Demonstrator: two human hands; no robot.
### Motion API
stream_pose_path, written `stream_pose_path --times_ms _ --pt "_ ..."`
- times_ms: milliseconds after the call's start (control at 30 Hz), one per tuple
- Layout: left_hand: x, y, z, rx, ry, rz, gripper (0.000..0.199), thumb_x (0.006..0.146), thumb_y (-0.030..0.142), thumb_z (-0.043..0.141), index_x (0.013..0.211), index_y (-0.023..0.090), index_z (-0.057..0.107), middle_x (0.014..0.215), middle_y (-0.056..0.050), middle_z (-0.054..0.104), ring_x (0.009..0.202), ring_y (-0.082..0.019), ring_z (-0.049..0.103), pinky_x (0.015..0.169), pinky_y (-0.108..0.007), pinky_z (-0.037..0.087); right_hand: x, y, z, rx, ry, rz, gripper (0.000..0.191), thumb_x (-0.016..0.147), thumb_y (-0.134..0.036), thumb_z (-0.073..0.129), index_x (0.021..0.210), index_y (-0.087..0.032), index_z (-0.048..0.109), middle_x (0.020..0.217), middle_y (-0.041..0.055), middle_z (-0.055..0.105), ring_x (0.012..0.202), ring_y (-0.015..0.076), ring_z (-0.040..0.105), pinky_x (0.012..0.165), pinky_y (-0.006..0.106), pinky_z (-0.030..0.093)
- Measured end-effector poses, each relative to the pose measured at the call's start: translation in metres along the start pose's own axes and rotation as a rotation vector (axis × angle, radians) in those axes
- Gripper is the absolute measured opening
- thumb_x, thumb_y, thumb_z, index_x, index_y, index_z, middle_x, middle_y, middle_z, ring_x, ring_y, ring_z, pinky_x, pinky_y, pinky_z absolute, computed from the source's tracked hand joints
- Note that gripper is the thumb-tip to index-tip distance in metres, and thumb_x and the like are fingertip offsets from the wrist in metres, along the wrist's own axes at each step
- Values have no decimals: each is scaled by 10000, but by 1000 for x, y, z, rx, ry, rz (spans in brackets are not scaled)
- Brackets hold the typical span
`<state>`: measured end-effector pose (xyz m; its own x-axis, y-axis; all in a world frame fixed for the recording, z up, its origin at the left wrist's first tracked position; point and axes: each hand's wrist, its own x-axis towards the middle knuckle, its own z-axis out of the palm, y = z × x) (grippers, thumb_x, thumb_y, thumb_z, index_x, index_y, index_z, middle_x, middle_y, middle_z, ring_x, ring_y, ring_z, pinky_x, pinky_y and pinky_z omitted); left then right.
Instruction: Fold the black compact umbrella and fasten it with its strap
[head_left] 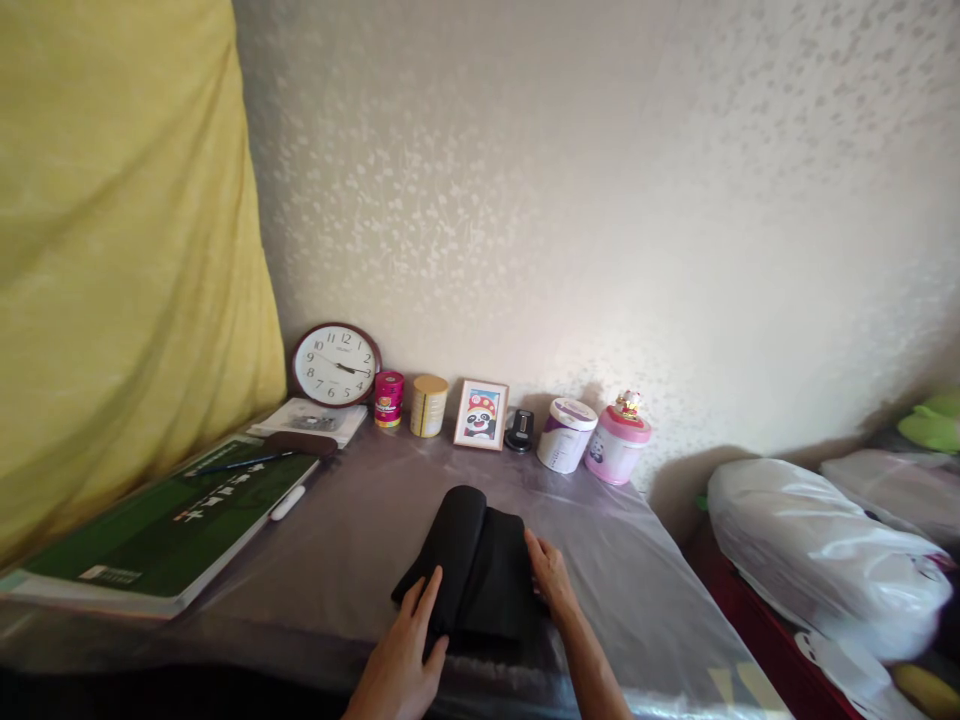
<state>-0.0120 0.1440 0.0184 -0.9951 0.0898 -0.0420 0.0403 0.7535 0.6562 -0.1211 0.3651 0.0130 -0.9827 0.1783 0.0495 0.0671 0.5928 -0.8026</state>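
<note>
A black cloth (pixel 499 580) lies folded on the table near its front edge, with a thicker rolled or folded part along its left side. My left hand (pixel 405 650) rests on the lower left of the cloth, its fingers apart and the thumb toward the right. At the cloth's right edge, my right hand (pixel 551 575) touches the fabric with its fingers curled round the side; some fingertips are hidden.
Along the wall stand a clock (pixel 337 365), a pink tin (pixel 389 400), a yellow tin (pixel 429 407), a framed panda picture (pixel 481 415) and two tubs. A large green book (pixel 172 530) lies left. White bags (pixel 817 545) sit beyond the table's right edge.
</note>
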Motion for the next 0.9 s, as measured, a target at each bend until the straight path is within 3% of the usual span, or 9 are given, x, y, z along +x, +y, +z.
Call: stream_pose_path --times_ms 133,333,500,667,800,900 --pt "-3 8 -1 64 -30 -39 661 805 145 340 1393 257 61 1456 -83 208 1198 -169 437 910 -259 405 1 -12 0 -100 105 -47 451 791 -534 321 698 -187 595 700 60 626 714 207 592 634 281 427" --pt "-5 14 0 131 -58 -55 670 804 130 325 1393 256 31 1472 -104 158 1087 -174 538 869 -272 431 12 -18 9 78 15 -61 412 742 -503 389 612 -165 587 591 23 581 615 180 543 535 251 388" --pt "-3 15 6 185 -77 -70 689 789 111 330 1391 241 22 1478 -135 96 992 -180 594 831 -298 453 20 -50 13 249 -22 -133 357 717 -462 463 670 -139 605 564 -11 554 556 137 503 494 223 356" --pt "-3 15 10 208 -89 -64 690 775 82 314 1390 228 37 1478 -146 77 955 -181 610 788 -294 468 32 -81 39 203 -63 -113 319 734 -369 474 825 -105 629 593 3 594 561 142 539 493 220 378" --pt "-3 18 9 224 -106 -69 691 755 56 316 1390 200 84 1471 -174 73 1003 -224 593 805 -326 468 35 -88 67 143 -97 -62 361 766 -321 462 1012 -81 572 605 12 624 516 148 563 451 224 381" --pt "-1 19 9 235 -117 -67 691 743 42 314 1389 176 108 1463 -196 81 981 -229 604 787 -334 477 34 -89 80 84 -98 -63 355 773 -286 480 1057 -85 550 656 30 658 599 165 609 519 232 412"
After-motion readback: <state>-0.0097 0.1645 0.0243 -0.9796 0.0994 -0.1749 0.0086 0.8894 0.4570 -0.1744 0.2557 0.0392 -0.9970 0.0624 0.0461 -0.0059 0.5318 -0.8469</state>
